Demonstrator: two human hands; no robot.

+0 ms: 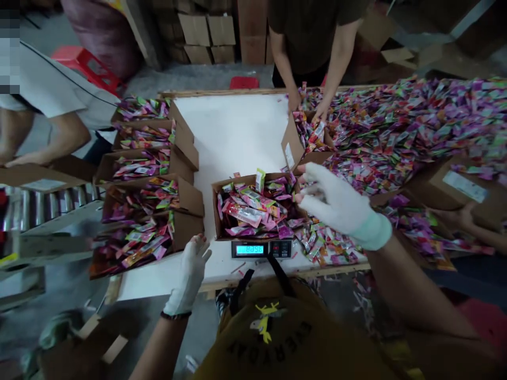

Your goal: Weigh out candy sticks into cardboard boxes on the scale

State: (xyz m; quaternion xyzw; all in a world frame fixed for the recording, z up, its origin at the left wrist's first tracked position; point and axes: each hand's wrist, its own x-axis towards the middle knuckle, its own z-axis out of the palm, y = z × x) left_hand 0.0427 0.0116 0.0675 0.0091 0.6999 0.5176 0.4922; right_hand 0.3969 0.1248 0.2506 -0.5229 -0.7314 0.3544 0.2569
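A cardboard box [216,211] full of small colourful packets [247,211] sits on a digital scale [233,250] with a lit blue display. My right hand [332,200], in a white glove with bare fingertips, is over the box's right side, its fingers apart and nothing visible in them. Whether it touches the packets is unclear. To the left of the scale, my left hand [190,274], gloved the same way, has its fingers stretched out and holds nothing. It is close to the nearest filled box [188,230] of the row on the left.
Several packet-filled boxes line the white table's [233,124] left end. A large packet pile [396,121] covers the right side. Across the table, a person's hands [322,108] are at a tilted box [293,140]. Another person at left handles a box [59,171] above a roller conveyor [51,208].
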